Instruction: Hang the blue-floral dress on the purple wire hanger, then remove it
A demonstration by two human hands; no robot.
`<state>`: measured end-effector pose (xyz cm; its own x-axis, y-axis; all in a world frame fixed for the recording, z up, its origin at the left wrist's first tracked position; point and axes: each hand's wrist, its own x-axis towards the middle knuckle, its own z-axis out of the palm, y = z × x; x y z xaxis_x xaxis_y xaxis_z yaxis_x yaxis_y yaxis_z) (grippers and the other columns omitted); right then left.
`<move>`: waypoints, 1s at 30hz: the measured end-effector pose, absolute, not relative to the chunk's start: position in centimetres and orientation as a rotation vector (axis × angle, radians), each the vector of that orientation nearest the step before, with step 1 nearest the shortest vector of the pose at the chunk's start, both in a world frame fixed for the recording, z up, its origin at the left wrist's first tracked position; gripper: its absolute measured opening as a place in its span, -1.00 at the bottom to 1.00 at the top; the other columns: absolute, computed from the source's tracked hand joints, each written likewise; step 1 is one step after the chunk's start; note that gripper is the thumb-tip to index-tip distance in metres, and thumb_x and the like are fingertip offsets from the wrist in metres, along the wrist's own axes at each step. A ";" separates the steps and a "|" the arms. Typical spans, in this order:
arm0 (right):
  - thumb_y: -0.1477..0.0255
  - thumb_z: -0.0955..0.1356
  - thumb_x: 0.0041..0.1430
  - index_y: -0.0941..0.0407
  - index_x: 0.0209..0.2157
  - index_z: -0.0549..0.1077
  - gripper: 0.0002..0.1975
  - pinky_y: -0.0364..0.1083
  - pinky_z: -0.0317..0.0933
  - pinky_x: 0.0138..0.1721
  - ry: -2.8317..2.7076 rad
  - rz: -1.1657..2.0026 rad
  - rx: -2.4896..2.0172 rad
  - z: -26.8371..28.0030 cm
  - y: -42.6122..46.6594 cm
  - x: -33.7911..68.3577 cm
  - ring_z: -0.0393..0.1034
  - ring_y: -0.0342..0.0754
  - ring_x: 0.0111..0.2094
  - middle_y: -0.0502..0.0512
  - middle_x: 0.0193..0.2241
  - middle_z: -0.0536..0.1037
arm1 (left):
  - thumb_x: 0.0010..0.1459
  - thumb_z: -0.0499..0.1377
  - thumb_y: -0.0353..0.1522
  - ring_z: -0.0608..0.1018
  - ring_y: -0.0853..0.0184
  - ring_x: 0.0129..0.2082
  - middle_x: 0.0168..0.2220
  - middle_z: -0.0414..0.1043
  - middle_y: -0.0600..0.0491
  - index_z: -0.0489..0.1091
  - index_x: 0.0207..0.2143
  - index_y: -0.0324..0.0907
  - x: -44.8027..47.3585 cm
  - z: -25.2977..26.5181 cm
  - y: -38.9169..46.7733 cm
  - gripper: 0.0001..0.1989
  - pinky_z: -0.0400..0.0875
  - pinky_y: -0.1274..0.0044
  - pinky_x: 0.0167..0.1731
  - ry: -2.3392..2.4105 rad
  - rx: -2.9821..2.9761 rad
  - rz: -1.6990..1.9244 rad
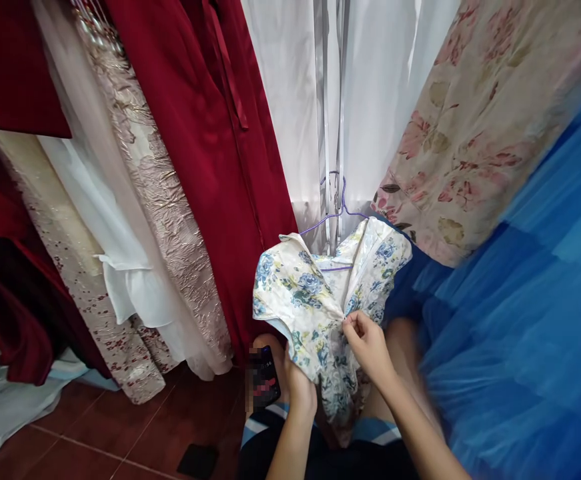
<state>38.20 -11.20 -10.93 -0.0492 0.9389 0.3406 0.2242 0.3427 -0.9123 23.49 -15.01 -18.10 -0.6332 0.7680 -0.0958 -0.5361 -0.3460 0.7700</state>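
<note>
While a seated person bends over it, a white cloth garment with short sleeves and a blue-and-green flower print (315, 327) lies across the lap, just toward five o'clock from the middle of the view. A thin purple wire hanger (344, 200) sits inside its neck, hook at twelve o'clock. The V-shaped neckline spreads wide, one edge folded outward.

The step in hand appears to be working the front opening, at the V's lowest point. The next move seems to call for the two edges held level and the cloth kept taut, so that nothing puckers or snags.

The right hand (365, 337), at the garment's four o'clock, has thumb and forefinger brought together, pinching the cloth at that low point. The left hand (301, 387), at seven o'clock, supports the side near the armhole; its fingers are hidden by fabric, so how tightly they close cannot be told. The hands are apart from each other.

Toward three and four o'clock spreads a bright blue, layered, sheer gown (520, 333); toward eleven hangs a deep red, smooth-cloth dress (190, 133).
</note>
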 end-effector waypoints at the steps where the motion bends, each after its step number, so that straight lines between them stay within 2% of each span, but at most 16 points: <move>1: 0.28 0.31 0.25 0.11 -0.41 0.38 -0.78 -0.15 0.10 -0.46 -1.499 0.828 -1.092 -11.3 -11.6 38.3 0.24 -0.10 -0.52 -0.03 -0.56 0.35 | 0.17 0.20 -0.14 0.53 0.28 -0.23 -0.26 0.45 0.04 0.39 -0.16 -0.12 23.1 -18.3 -15.4 -0.71 0.44 0.48 -0.20 1.126 0.353 2.113; 5: 0.31 0.33 0.23 0.12 -0.39 0.42 -0.81 -0.14 0.18 -0.40 -1.405 0.800 -1.086 -12.5 -13.4 37.9 0.29 -0.08 -0.47 0.01 -0.51 0.41 | 0.26 0.15 -0.20 0.45 0.33 -0.23 -0.26 0.35 0.07 0.35 -0.19 -0.12 22.8 -18.0 -17.6 -0.80 0.35 0.53 -0.19 1.570 0.770 2.229; 10: 0.40 0.33 0.20 0.11 -0.40 0.40 -0.89 -0.14 0.18 -0.39 -1.483 0.801 -1.034 -12.0 -14.9 36.9 0.28 -0.09 -0.47 -0.02 -0.52 0.39 | 0.28 0.15 -0.36 0.47 0.25 -0.08 -0.08 0.40 -0.05 0.34 -0.02 -0.12 25.7 -15.5 -17.6 -0.78 0.37 0.45 -0.07 1.479 1.623 1.805; 12: 0.43 0.33 0.19 0.10 -0.42 0.39 -0.90 -0.14 0.17 -0.38 -1.545 0.752 -1.034 -11.5 -15.2 36.9 0.27 -0.09 -0.47 -0.04 -0.53 0.38 | 0.29 0.15 -0.40 0.48 0.27 -0.11 -0.13 0.43 -0.03 0.34 -0.05 -0.13 26.3 -14.5 -16.7 -0.82 0.38 0.46 -0.08 1.429 1.727 1.759; 15: 0.44 0.33 0.21 0.10 -0.42 0.40 -0.89 -0.12 0.15 -0.36 -1.618 0.621 -1.043 -10.9 -15.3 37.8 0.27 -0.09 -0.45 -0.03 -0.52 0.38 | 0.28 0.16 -0.42 0.48 0.32 -0.26 -0.31 0.42 0.05 0.36 -0.25 -0.15 25.9 -13.5 -15.6 -0.99 0.36 0.51 -0.20 1.381 1.866 1.751; 23: 0.48 0.29 0.31 0.10 -0.29 0.40 -0.93 -0.09 0.19 -0.31 -1.779 0.299 -0.804 -7.9 -11.1 40.1 0.34 -0.06 -0.38 0.04 -0.41 0.45 | 0.33 0.06 -0.43 0.42 0.34 -0.34 -0.41 0.33 0.06 0.28 -0.41 -0.16 23.8 -11.0 -17.0 -0.81 0.26 0.53 -0.29 1.401 2.107 1.378; 30: 0.44 0.30 0.29 0.10 -0.32 0.39 -0.92 -0.08 0.15 -0.33 -1.677 -0.060 -0.801 0.5 -3.7 39.8 0.32 -0.05 -0.41 0.04 -0.44 0.45 | 0.26 0.06 -0.49 0.42 0.29 -0.38 -0.40 0.37 0.07 0.24 -0.39 -0.13 24.0 -7.6 -18.3 -0.85 0.18 0.47 -0.34 1.529 2.374 0.929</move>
